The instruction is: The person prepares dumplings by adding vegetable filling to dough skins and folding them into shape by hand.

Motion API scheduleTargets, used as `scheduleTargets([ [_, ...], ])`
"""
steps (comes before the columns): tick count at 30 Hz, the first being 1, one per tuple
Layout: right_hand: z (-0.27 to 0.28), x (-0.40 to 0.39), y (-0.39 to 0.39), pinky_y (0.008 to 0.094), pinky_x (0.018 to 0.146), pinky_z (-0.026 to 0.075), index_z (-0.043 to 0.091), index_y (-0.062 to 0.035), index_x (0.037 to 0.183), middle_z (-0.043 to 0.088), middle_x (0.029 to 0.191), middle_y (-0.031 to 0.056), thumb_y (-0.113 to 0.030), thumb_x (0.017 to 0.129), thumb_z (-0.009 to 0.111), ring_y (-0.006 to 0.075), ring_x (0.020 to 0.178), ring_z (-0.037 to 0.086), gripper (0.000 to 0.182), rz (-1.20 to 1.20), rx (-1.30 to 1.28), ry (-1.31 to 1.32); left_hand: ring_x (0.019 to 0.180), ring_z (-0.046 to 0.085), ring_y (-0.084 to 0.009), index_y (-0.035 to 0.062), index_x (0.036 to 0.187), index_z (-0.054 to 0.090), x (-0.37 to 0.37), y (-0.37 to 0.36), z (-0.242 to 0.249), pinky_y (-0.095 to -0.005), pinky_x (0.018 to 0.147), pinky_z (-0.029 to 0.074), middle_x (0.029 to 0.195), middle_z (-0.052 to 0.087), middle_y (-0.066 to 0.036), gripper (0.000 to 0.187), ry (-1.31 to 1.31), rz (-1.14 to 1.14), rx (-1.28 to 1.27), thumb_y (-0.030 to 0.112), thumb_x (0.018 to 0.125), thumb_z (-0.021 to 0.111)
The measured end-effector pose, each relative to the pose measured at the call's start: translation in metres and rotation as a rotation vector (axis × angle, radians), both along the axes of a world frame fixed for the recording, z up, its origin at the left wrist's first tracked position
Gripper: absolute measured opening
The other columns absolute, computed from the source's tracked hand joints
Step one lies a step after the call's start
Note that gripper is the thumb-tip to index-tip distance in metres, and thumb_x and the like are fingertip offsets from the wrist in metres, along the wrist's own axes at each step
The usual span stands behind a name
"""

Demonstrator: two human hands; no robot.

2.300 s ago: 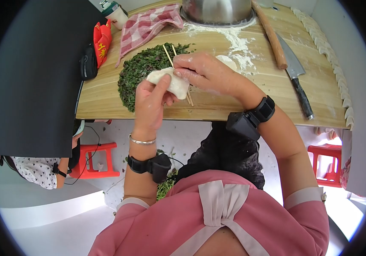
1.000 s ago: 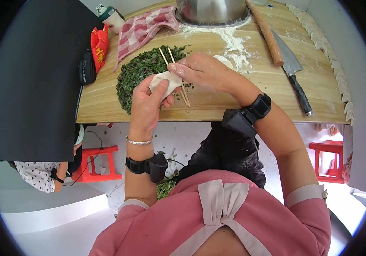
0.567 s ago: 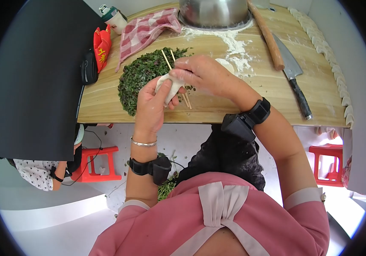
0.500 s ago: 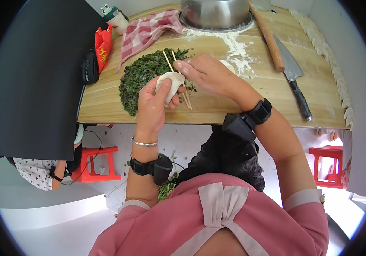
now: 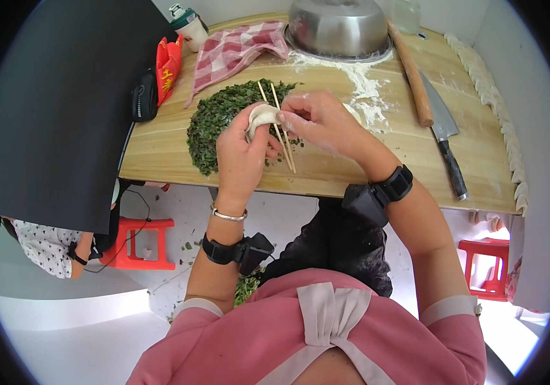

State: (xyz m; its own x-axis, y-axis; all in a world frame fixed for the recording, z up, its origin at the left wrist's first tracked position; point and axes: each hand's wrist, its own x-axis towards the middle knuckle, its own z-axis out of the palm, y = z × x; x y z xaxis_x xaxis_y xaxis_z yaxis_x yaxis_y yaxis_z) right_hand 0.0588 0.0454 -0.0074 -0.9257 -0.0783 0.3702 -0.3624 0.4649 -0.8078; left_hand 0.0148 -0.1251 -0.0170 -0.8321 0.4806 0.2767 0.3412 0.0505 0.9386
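My left hand point(image 5: 239, 151) is closed around a pale dumpling point(image 5: 262, 119), a folded dough wrapper held upright above the table's front part. The thumb and fingertips of my right hand point(image 5: 323, 122) pinch the dumpling's right edge. Behind and beneath both hands lie two wooden chopsticks point(image 5: 289, 156), side by side and pointing away from me. A heap of chopped dark green leaves point(image 5: 207, 131) spreads on the board just beyond my left hand. Whatever is inside the dumpling is hidden by the dough.
A rolling pin point(image 5: 411, 74) leans across a cleaver point(image 5: 443, 122) on the right. Folded dumplings point(image 5: 502, 115) line the table's right edge. At the back stand a metal bowl point(image 5: 339, 29), scattered flour point(image 5: 366, 83), a checked cloth point(image 5: 236, 54) and a bottle point(image 5: 191, 29). Another person's sleeve point(image 5: 44, 247) shows at left.
The dough now looks more folded over. My right fingers have moved from its top to its right edge, and my left hand has turned. The whole view has shifted slightly.
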Motion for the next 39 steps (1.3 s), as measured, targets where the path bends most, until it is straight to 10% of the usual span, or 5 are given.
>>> scheduleTargets([
  [6, 0.003, 0.001, -0.004, 0.0279, 0.052, 0.036, 0.059, 0.0008, 0.079, 0.049, 0.062, 0.0014, -0.019, 0.090, 0.055, 0.0086, 0.060, 0.044, 0.023, 0.045, -0.018, -0.067, 0.059, 0.057, -0.0066, -0.0022, 0.113, 0.056, 0.003, 0.006, 0.008, -0.0180, 0.051, 0.043, 0.080, 0.063, -0.004, 0.023, -0.007, 0.072, 0.111, 0.003, 0.091, 0.050],
  [8, 0.002, -0.001, -0.006, 0.0374, 0.054, 0.039, 0.057, 0.0007, 0.078, 0.051, 0.060, 0.0151, -0.017, 0.085, 0.056, 0.0278, 0.053, 0.047, 0.019, -0.030, -0.040, -0.001, 0.058, 0.057, -0.0066, -0.0022, 0.113, 0.055, 0.002, 0.006, 0.008, -0.0180, 0.050, 0.042, 0.082, 0.063, -0.004, 0.023, -0.018, 0.083, 0.112, 0.003, 0.091, 0.051],
  [15, 0.003, 0.000, -0.007, 0.0419, 0.057, 0.041, 0.055, 0.0001, 0.077, 0.052, 0.065, 0.0181, -0.018, 0.086, 0.056, 0.0376, 0.061, 0.050, 0.020, -0.112, 0.098, 0.246, 0.061, 0.057, -0.0060, -0.0011, 0.113, 0.055, 0.005, 0.009, 0.005, -0.0178, 0.051, 0.042, 0.085, 0.061, -0.003, 0.023, -0.047, 0.076, 0.165, 0.003, 0.090, 0.054],
  [31, 0.002, 0.000, -0.002, 0.0337, 0.063, 0.050, 0.054, 0.0016, 0.108, 0.063, 0.079, 0.0150, -0.009, 0.084, 0.059, 0.0210, 0.063, 0.062, 0.027, 0.093, -0.146, -0.082, 0.094, 0.060, -0.0130, -0.0032, 0.118, 0.049, 0.006, 0.002, 0.006, -0.0225, 0.075, 0.049, 0.112, 0.055, -0.010, 0.036, -0.051, -0.072, 0.197, -0.008, 0.083, 0.055],
  [39, 0.002, -0.004, 0.001, 0.0236, 0.059, 0.049, 0.055, -0.0006, 0.110, 0.061, 0.082, 0.0044, -0.002, 0.088, 0.055, 0.0078, 0.065, 0.057, 0.022, 0.014, -0.197, -0.102, 0.061, 0.049, -0.0036, 0.0022, 0.090, 0.053, -0.002, -0.008, -0.001, -0.0176, 0.052, 0.038, 0.076, 0.057, 0.000, 0.011, -0.116, -0.003, 0.122, 0.012, 0.094, 0.052],
])
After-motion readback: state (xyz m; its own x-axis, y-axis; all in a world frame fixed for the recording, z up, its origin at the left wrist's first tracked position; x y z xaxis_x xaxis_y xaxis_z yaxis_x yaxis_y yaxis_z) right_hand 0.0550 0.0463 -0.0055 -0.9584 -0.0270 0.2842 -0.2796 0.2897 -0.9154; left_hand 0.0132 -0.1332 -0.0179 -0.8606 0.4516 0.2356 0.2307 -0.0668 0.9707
